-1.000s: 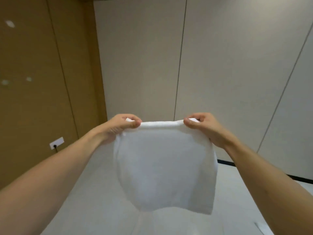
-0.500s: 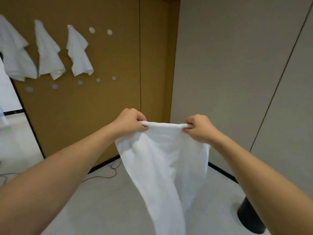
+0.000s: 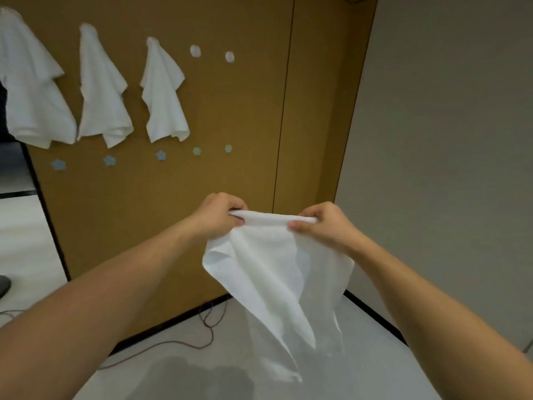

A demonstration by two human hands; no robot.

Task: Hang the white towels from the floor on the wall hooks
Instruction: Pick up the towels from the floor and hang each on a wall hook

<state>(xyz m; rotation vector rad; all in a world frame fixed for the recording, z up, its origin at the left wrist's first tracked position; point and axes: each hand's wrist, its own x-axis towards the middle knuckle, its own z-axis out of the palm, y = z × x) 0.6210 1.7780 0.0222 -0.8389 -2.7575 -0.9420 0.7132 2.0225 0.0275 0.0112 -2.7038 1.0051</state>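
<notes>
I hold a white towel (image 3: pixel 274 269) up in front of me by its bunched top edge. My left hand (image 3: pixel 220 216) grips the left end and my right hand (image 3: pixel 323 223) pinches the right end. The cloth hangs down in loose folds above the floor. On the brown wall, three white towels hang from hooks: one at the far left (image 3: pixel 31 90), one beside it (image 3: pixel 101 93), one further right (image 3: pixel 164 93). Two bare white hooks (image 3: pixel 195 50) (image 3: pixel 229 56) follow to the right in the same row. A lower row of small blue and green hooks (image 3: pixel 161 155) is bare.
The brown wall panel (image 3: pixel 245 125) meets a grey wall (image 3: pixel 447 140) in the corner at the right. A thin cable (image 3: pixel 207 321) lies on the pale floor along the black skirting. A dark opening (image 3: pixel 11 157) shows at the far left.
My view has swung left from the grey wall to the brown wall with its hooks. My hands have come closer together, bunching the towel's top edge, and its lower part now hangs in folds.
</notes>
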